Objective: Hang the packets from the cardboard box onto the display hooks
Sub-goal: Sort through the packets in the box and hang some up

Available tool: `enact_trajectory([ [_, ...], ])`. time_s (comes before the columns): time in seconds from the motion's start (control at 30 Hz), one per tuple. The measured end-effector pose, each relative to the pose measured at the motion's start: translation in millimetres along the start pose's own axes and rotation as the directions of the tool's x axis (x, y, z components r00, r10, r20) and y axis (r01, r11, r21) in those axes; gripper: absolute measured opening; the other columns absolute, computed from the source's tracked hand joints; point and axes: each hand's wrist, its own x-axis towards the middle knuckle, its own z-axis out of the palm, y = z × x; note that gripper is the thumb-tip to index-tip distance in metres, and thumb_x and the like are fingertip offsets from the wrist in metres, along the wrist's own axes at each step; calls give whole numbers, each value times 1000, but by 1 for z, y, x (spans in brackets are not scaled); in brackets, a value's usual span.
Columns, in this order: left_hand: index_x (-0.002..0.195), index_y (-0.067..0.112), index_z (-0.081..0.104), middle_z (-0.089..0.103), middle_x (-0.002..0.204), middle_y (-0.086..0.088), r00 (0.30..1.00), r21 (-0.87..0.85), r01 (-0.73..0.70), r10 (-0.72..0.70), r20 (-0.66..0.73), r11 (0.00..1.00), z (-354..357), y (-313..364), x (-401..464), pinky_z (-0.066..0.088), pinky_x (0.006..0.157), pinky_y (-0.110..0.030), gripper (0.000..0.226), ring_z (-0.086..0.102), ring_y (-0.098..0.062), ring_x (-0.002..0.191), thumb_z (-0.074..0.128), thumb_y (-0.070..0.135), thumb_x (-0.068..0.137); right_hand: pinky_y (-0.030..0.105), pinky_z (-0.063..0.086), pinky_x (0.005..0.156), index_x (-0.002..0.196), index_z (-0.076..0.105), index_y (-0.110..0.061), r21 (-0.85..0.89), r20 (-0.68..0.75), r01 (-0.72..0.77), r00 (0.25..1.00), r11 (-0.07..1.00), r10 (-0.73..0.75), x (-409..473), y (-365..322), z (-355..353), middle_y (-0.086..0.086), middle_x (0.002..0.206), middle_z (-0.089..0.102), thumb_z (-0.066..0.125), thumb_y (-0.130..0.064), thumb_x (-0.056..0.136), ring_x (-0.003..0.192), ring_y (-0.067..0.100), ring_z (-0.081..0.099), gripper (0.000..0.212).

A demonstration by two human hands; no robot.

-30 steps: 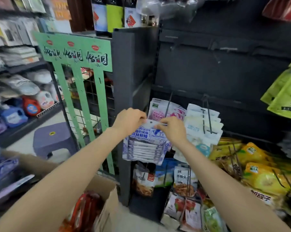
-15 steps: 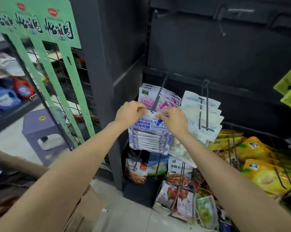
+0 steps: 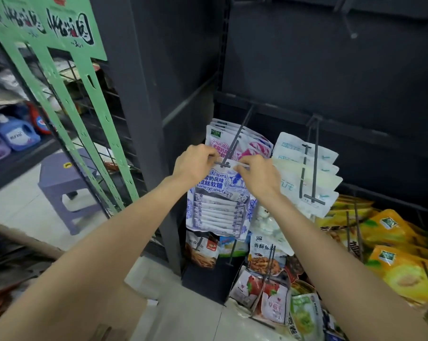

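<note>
Between the two hands, in the head view, a blue-and-white packet was held up by its top edge against the tip of a dark display hook. The left hand was pinched on the packet's upper left corner, fingers curled over the edge. The right hand was clamped on the upper right corner in the same way, thumb and fingers closed on the film. The crossbar at the hook's front end was seen just between the two sets of fingertips, touching the packet's top strip; whether the hole was already threaded could not be told.

Behind the hands, pink-and-white packets were hung on the same hook. Beside the right hand, pale packets were hung on a neighbouring hook. Below the right forearm, yellow packets and small snack bags were seen. Below the left forearm, a flap of the cardboard box was visible at the bottom edge. Past the left hand, a green display rack and a grey stool were seen.
</note>
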Motion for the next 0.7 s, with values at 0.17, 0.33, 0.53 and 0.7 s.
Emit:
enact_trajectory([
  [0.17,104,20,66,69,101,-3,998,209,-42,51,-39,977,3,8,28,42,78,-32,25,63,-25,98,49,6,91,35,45,63,109,65,-14,-108,-35,-14,999,994,10,25,-2,3,14,101,66,45,3,90,91,35,62,32],
  [0.33,92,22,65,69,92,-2,993,329,-47,80,-89,943,8,18,56,32,75,-32,27,62,-25,93,45,4,90,35,39,61,113,57,-8,-183,-14,-38,999,982,36,48,-3,5,18,101,64,43,20,79,94,36,62,46],
  [0.53,104,24,65,68,98,-1,996,333,-14,41,-74,943,13,25,78,36,85,-35,27,60,-24,98,49,6,91,38,45,73,118,55,-6,-159,0,-56,998,986,56,70,3,0,21,110,63,48,14,82,102,38,60,42],
  [0.7,106,18,64,66,106,-7,996,258,-6,30,-88,966,13,21,77,37,87,-37,27,58,-26,102,47,4,91,35,43,74,115,60,-6,-138,2,-64,998,988,65,74,5,-1,21,108,64,42,16,83,102,38,61,43],
])
